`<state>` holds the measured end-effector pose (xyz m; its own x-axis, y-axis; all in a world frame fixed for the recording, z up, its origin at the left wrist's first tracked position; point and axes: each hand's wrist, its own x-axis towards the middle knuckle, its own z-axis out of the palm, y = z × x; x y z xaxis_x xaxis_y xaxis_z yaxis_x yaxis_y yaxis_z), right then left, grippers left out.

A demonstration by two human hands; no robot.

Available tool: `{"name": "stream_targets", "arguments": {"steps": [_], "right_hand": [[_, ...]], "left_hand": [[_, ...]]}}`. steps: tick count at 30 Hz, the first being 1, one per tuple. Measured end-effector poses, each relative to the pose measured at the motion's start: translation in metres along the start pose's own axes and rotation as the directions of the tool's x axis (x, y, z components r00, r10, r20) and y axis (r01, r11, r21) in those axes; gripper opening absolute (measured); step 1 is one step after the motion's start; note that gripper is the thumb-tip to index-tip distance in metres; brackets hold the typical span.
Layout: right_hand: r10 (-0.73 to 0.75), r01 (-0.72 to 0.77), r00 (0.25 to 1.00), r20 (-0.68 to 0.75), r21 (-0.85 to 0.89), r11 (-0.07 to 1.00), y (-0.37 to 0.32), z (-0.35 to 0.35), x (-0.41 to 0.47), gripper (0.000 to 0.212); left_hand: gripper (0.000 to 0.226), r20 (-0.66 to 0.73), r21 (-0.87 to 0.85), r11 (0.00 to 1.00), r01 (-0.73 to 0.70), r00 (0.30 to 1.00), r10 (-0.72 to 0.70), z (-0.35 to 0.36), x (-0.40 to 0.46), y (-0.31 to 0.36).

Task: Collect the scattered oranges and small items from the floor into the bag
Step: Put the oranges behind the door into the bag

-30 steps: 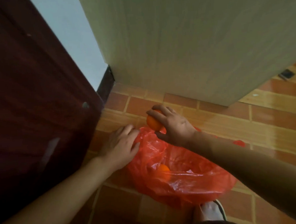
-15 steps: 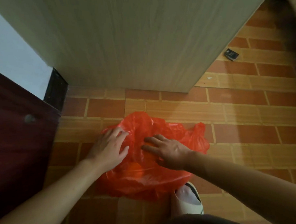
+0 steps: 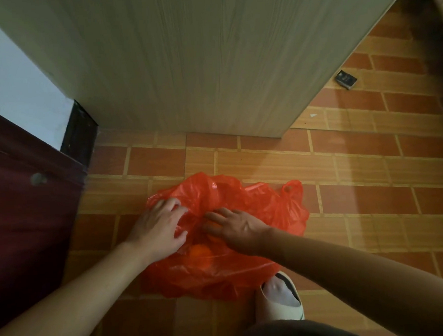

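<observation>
The red plastic bag (image 3: 245,246) lies on the tiled floor (image 3: 369,165). The left hand (image 3: 158,227) pinches its rim; the right hand (image 3: 240,227), fingers spread, reaches inside. 1 orange (image 3: 200,251) sits inside. Next, I think, comes the small dark item (image 3: 346,79) beside the wooden panel (image 3: 209,60).

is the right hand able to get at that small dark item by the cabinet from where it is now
Probably not without moving. The right hand rests in the red bag, and the small dark item lies far across bare floor tiles. Nothing blocks the way.
</observation>
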<state>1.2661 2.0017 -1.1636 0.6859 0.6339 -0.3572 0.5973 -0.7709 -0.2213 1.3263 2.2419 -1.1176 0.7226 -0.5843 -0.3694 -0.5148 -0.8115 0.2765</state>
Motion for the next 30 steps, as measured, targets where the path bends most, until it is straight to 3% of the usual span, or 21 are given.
{"name": "stream_targets", "arguments": {"steps": [5, 8, 12, 15, 24, 30], "right_hand": [[0.015, -0.014, 0.991, -0.131, 0.005, 1.000, -0.006, -0.011, -0.021, 0.061], [0.209, -0.201, 0.961, -0.179, 0.064, 0.978, 0.005, -0.024, -0.042, 0.069], [0.624, -0.599, 0.772, -0.120, 0.189, 0.778, 0.036, -0.030, -0.076, 0.077], [0.785, -0.772, 0.620, 0.002, 0.184, 0.609, 0.047, -0.019, -0.086, 0.085], [0.873, -0.877, 0.480, 0.084, 0.060, 0.477, 0.057, -0.008, -0.088, 0.083], [0.907, -0.920, 0.392, 0.152, 0.061, 0.387, 0.074, -0.005, -0.098, 0.079]], "left_hand": [[0.063, 0.025, 0.037, 0.999, -0.013, 1.000, 0.012, 0.000, -0.001, 0.001], [0.070, 0.088, 0.076, 0.997, -0.012, 0.996, 0.005, 0.002, 0.000, 0.003], [0.071, 0.162, 0.151, 0.989, -0.001, 0.986, -0.023, 0.004, 0.000, 0.006], [0.065, 0.193, 0.207, 0.978, 0.021, 0.979, -0.062, 0.005, 0.001, 0.007], [0.042, 0.208, 0.252, 0.962, 0.107, 0.965, -0.162, 0.011, 0.002, 0.003], [0.021, 0.092, 0.211, 0.969, 0.131, 0.984, -0.153, 0.001, 0.007, 0.006]]}}
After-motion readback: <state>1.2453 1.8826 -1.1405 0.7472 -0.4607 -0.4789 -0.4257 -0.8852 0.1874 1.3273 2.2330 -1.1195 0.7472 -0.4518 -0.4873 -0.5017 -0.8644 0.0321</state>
